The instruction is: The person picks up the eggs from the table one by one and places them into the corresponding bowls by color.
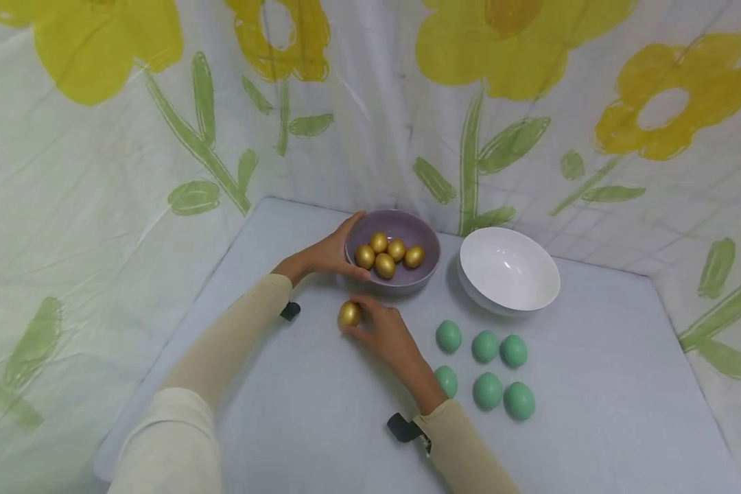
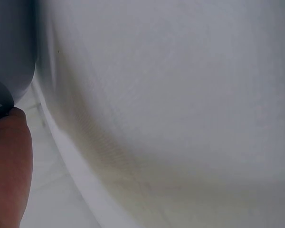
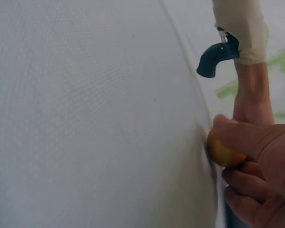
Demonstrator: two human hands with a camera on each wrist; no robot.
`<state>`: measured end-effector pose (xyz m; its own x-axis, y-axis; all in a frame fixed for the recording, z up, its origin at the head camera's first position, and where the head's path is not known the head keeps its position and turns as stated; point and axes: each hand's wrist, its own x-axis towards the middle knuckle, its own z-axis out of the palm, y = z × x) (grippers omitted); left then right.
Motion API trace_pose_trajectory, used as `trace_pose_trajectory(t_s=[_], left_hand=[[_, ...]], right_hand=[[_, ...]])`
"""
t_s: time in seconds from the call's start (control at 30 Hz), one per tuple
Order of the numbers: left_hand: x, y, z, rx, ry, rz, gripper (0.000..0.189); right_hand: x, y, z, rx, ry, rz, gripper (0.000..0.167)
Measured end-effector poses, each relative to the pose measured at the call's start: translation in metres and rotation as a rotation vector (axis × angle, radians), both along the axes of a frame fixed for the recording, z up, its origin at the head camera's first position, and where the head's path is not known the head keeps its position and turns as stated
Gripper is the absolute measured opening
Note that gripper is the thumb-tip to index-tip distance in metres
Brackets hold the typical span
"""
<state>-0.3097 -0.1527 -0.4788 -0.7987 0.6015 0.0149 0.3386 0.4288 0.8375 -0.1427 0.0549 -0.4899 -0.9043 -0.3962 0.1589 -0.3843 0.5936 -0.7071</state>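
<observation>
At lower right, the right hand [image 3: 275, 166] pinches a golden egg [image 3: 222, 153], below a beige sleeve [image 3: 242, 26] and dark curved device [image 3: 214, 58] at upper right, a pale tabletop [image 3: 85, 114] filling the left.

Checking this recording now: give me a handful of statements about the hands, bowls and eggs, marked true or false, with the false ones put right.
1. The left hand grips the side of the purple bowl. True.
2. The right hand holds nothing. False: its fingers pinch a gold egg.
3. Five gold eggs lie in the purple bowl. True.
4. The white bowl has two eggs in it. False: no egg is in it.
5. Six green eggs lie on the table. True.
6. In the head view, the purple bowl stands right of the white bowl. False: it stands left of it.
</observation>
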Motion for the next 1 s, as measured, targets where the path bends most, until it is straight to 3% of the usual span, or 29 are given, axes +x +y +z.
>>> trace_pose_trajectory(t_s=[0.6, 0.73, 1.0], left_hand=[[0.001, 0.000, 0.000, -0.012, -0.008, 0.004, 0.145], [0.001, 0.001, -0.001, -0.009, -0.004, 0.001, 0.144], [0.001, -0.001, -0.002, 0.003, 0.005, -0.001, 0.144]], right_hand=[[0.004, 0.003, 0.001, -0.074, -0.054, -0.002, 0.058], [0.007, 0.008, 0.009, -0.080, -0.042, 0.010, 0.058], [0.013, 0.030, 0.040, -0.176, -0.022, 0.062, 0.057]])
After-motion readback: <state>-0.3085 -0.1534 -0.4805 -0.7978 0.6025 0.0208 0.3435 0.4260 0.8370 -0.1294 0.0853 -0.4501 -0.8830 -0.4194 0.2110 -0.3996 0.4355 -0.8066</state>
